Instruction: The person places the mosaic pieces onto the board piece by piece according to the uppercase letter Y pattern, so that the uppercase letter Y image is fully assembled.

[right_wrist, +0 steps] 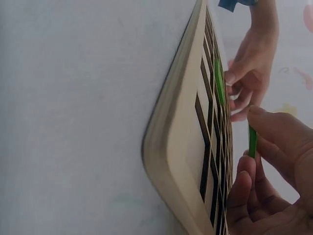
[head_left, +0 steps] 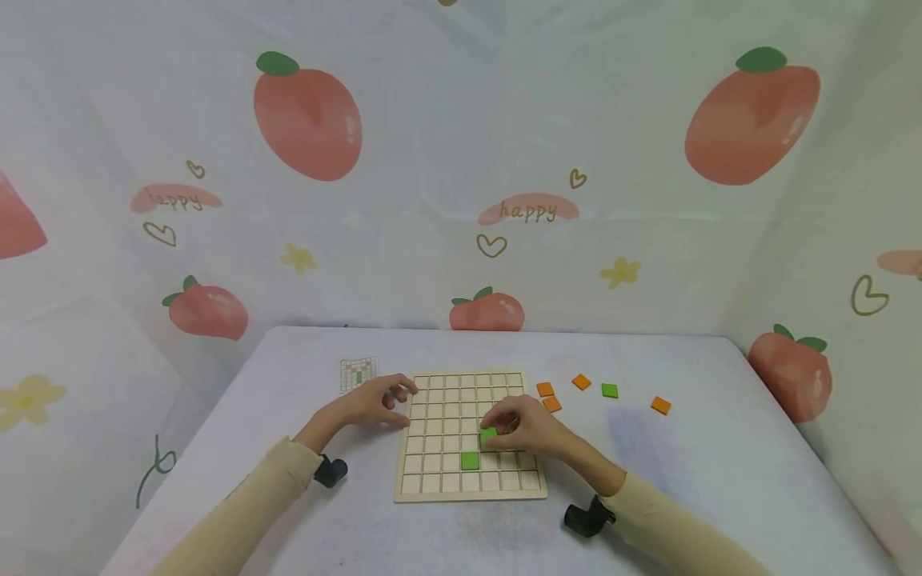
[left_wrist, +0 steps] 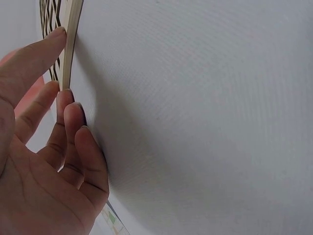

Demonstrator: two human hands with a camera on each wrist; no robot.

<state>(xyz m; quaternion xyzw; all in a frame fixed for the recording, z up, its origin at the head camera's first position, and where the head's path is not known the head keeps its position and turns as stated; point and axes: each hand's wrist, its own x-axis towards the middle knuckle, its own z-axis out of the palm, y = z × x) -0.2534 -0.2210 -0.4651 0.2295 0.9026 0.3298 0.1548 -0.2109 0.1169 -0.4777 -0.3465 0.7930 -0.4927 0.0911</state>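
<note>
A wooden grid board [head_left: 432,495] lies on the table with a green square tile [head_left: 471,461] set in one of its lower cells. My right hand [head_left: 529,426] is over the board's right half and pinches a second green tile [right_wrist: 252,141] between thumb and fingers. In the right wrist view that tile stands on edge, just off the board's surface. My left hand [head_left: 373,402] is at the board's left edge. Its thumb and fingertips [left_wrist: 58,34] touch the wooden rim, the fingers loosely bent without gripping.
Right of the board lie several orange tiles [head_left: 581,382] and one green tile [head_left: 610,390]. A small printed card with a coloured grid [head_left: 358,374] is behind my left hand. The white table [head_left: 302,528] meets a fruit-patterned cloth [head_left: 403,264] at the back.
</note>
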